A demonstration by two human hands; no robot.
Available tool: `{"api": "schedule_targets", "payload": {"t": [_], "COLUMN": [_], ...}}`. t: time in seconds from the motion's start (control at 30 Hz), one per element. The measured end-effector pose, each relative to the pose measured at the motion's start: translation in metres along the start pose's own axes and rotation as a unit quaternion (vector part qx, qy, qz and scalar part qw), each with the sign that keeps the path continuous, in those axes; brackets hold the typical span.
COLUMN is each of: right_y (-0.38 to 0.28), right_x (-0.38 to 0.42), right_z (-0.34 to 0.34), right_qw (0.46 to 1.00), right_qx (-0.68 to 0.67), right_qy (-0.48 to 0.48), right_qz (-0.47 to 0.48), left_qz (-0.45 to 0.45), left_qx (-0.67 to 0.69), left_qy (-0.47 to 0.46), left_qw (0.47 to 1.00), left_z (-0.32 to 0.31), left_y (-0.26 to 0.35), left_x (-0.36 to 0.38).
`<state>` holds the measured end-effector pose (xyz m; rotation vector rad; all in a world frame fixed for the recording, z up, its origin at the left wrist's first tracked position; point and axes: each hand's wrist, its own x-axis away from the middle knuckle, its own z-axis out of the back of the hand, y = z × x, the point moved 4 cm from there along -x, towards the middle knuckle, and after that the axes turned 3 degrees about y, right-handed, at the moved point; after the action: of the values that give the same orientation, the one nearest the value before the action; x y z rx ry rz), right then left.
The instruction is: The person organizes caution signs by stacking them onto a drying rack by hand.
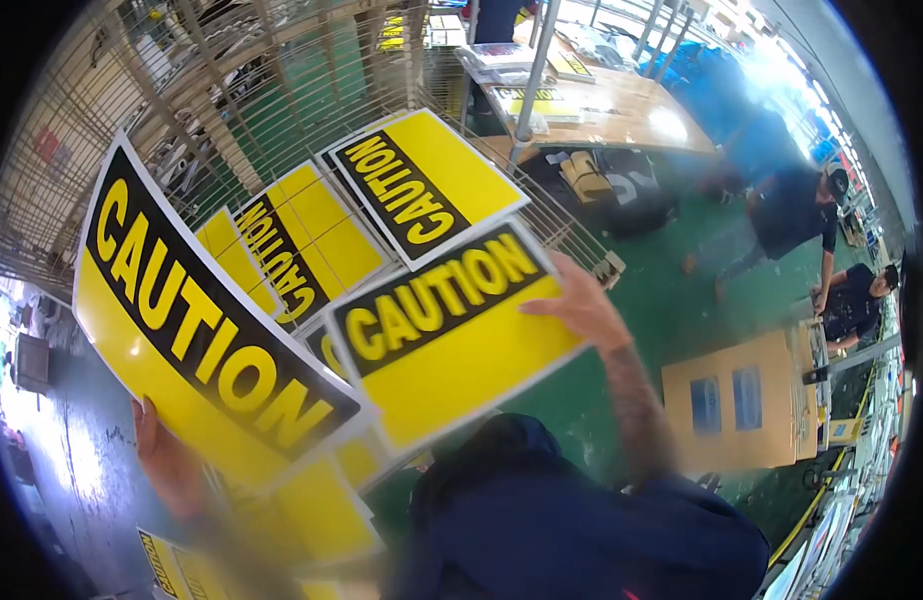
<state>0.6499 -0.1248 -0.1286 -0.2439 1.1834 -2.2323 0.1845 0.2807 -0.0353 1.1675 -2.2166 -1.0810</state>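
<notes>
My left hand (168, 462) grips the lower left edge of a large caution sign (196, 310), yellow with a black band and curved, tilted up close to the camera. My right hand (581, 308) holds a second caution sign (461, 370) by its right edge, thumb on the front and the other fingers mostly hidden behind it. The two signs meet or overlap near the middle. Beyond them, several similar signs, including an upper caution sign (431, 180) and a partly covered caution sign (316, 235), lie on a wire rack (566, 235). More yellow sheets (321, 510) show below my hands.
A wooden table (631, 110) with signs and plastic-wrapped items stands at the back. Beneath it sits a dark bag (621, 190). To the right are a cardboard box (726, 405) and two people, one walking (786, 215) and one lower down (856, 305).
</notes>
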Motion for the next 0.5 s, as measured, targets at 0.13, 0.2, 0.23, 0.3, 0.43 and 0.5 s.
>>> {"api": "schedule_targets", "payload": {"t": [0.13, 0.2, 0.23, 0.3, 0.43, 0.5], "right_y": [0.004, 0.003, -0.013, -0.043, -0.094, -0.115], "right_x": [-0.017, -0.053, -0.077, -0.146, -0.294, -0.344], "right_z": [0.134, 0.198, 0.214, 0.220, 0.124, 0.050], "right_qw": [0.983, 0.990, 0.993, 0.987, 0.906, 0.887], "right_qx": [0.126, 0.107, 0.062, 0.065, 0.261, 0.192], "right_qy": [-0.081, -0.066, -0.082, -0.139, -0.258, -0.316], "right_qz": [-0.106, -0.062, -0.049, 0.043, 0.213, 0.276], "left_qz": [-0.069, -0.056, -0.046, -0.019, -0.036, -0.078], "left_qx": [-0.172, -0.138, -0.105, 0.022, -0.094, -0.220], "left_qy": [0.177, 0.165, 0.151, 0.080, 0.083, 0.135], "left_qw": [0.967, 0.975, 0.982, 0.996, 0.991, 0.963], "left_z": [-0.001, 0.005, 0.007, 0.013, -0.028, -0.034], "left_y": [0.002, -0.003, -0.007, -0.017, -0.028, -0.034], "left_x": [0.038, 0.049, 0.054, 0.053, 0.046, 0.050]}}
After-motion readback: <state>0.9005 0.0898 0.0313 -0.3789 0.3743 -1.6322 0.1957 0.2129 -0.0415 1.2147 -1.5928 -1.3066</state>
